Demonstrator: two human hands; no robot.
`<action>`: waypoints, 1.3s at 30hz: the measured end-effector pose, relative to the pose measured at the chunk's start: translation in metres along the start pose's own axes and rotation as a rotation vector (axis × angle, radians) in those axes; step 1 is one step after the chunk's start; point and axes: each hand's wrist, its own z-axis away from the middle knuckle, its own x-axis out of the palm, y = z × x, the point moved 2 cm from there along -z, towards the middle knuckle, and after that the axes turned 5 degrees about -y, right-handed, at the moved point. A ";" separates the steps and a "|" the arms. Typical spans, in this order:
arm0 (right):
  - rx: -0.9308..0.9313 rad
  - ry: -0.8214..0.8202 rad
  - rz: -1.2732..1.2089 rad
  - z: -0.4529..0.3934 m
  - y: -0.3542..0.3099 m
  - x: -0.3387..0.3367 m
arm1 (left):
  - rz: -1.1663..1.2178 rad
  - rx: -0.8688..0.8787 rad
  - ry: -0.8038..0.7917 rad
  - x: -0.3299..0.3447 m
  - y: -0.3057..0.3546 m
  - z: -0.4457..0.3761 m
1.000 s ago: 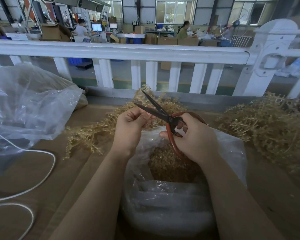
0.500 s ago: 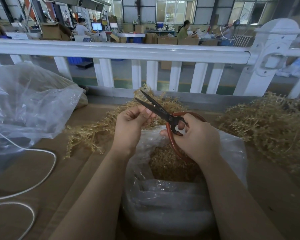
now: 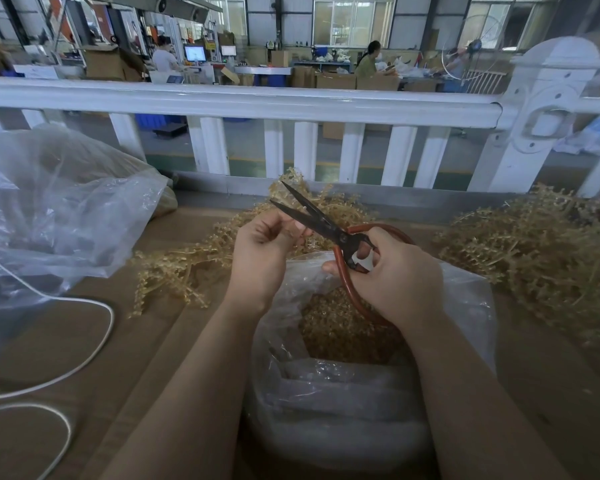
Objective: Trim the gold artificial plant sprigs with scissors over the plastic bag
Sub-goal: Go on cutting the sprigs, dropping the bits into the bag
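Likely light, springy sprig (image 3: pixel 293 225) pinched in left hand (image 3: pixel 260 251); right hand (image 3: pixel 392 275) gripping half-open scissors (image 3: pixel 321 221) over bag (image 3: pixel 343 393).

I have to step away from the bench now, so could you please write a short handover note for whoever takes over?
Right hand grips the red-handled scissors, blades open. Left hand pinches something small at the blades; it is too small to identify. Both are above the open plastic bag, which already holds gold trimmings. Gold sprigs lie in a pile left of the bag and a bigger pile on the right. Left: trim the sprigs from the piles.
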 end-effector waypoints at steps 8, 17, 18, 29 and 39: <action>0.018 -0.002 -0.007 -0.001 -0.003 -0.004 | -0.004 0.018 -0.007 0.001 0.002 0.000; 0.003 0.038 -0.032 0.000 -0.003 -0.002 | 0.062 -0.010 -0.011 0.000 0.000 -0.001; 0.007 0.034 -0.032 0.000 -0.002 -0.002 | 0.067 -0.010 -0.004 0.000 0.000 -0.001; 0.038 -0.009 -0.028 0.000 0.000 0.001 | 0.067 -0.027 0.001 0.000 -0.001 -0.001; 0.058 -0.013 -0.038 -0.001 0.001 0.002 | 0.079 -0.039 -0.009 0.000 -0.002 -0.001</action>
